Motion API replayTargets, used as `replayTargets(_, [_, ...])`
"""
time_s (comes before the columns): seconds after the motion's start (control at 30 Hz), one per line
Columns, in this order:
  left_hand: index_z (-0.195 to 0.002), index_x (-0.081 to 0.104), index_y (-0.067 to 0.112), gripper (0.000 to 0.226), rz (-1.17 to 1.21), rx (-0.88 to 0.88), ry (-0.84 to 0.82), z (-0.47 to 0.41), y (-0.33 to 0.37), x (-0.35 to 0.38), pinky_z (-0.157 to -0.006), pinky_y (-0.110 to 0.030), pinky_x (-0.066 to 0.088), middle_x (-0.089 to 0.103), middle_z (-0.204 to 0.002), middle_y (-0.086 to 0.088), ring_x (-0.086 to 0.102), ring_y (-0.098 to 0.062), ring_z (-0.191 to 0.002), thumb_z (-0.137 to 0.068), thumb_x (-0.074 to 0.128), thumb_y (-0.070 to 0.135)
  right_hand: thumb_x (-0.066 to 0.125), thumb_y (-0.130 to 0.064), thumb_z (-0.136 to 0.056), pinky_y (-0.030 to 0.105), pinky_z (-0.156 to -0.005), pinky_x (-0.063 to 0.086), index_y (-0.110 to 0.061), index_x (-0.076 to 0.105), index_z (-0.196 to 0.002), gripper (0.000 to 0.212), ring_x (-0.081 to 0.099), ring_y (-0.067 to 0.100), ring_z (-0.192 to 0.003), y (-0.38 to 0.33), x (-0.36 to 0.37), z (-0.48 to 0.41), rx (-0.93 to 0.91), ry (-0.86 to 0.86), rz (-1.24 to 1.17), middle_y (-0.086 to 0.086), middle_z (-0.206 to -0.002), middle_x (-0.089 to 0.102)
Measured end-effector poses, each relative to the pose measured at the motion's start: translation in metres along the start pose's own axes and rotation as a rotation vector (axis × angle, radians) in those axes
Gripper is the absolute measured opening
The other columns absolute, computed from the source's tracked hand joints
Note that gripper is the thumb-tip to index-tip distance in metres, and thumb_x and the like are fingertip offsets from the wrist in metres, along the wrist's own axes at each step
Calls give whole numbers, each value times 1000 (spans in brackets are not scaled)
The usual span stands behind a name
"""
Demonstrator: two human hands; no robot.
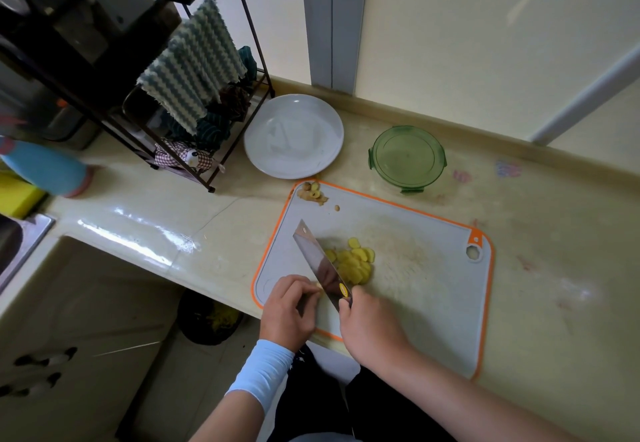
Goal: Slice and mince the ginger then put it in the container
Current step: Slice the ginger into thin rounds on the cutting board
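Closest to my view is the pale blue sleeve (263,369) on the left forearm. Just ahead of it the left hand (289,310) sits at the near left corner of the orange-edged cutting board (415,286). Its fingers are curled, pinching what looks to me like the last small nub of ginger (318,288) against the board. The cleaver (322,265) stands right beside those fingertips with its flat toward them, the blade running away from me and to the left. On the blade's other side a loose heap of yellow ginger slices (353,263) lies on the board, touching or nearly touching the steel. The right hand (370,327) is clenched around the cleaver's handle, which is mostly hidden under the palm. Further right and well beyond the board, the green round container (408,157) waits on the counter. I cannot tell whether its lid is on. I judge we are at the tail end of slicing, with mincing and the transfer not yet begun. The next cuts call for care, since the nub is so short that the fingertips have little room beside the blade. After that, I would gather the slices into a tight pile before chopping across them.
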State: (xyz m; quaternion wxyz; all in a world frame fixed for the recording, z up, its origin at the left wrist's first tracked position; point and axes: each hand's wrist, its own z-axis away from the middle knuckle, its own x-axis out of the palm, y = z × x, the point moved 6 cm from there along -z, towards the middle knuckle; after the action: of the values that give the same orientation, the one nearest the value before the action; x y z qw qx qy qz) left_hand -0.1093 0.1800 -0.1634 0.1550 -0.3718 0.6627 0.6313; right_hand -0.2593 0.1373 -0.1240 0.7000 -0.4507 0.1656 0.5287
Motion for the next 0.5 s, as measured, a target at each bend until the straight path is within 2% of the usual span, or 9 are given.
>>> replayTargets(0.27, [-77, 68, 11, 13, 4, -4, 10, 0, -1, 0, -76, -24, 50, 61, -89, 4, 59, -11, -84, -76, 74, 0, 40, -33, -100, 31, -67, 37, -15, 55, -98, 23, 60, 31, -95, 1, 0, -6, 9, -59, -35, 9, -102, 65])
replayTargets(0.4, [-76, 68, 11, 13, 11, -5, 13, 0, -1, 0, -75, -24, 50, 62, -89, 4, 60, -12, -83, -76, 74, 0, 40, -33, -100, 33, -70, 41, -17, 52, -94, 21, 59, 32, -94, 3, -1, -6, 15, -84, -47, 10, -101, 64])
replayTargets(0.5, [-76, 68, 11, 9, 15, -3, 19, -1, -1, -1, -75, -24, 50, 62, -88, 3, 60, -13, -83, -77, 72, 3, 40, -33, -100, 32, -67, 38, -18, 51, -93, 19, 59, 31, -94, 2, -2, -6, 13, -91, -41, 9, -101, 64])
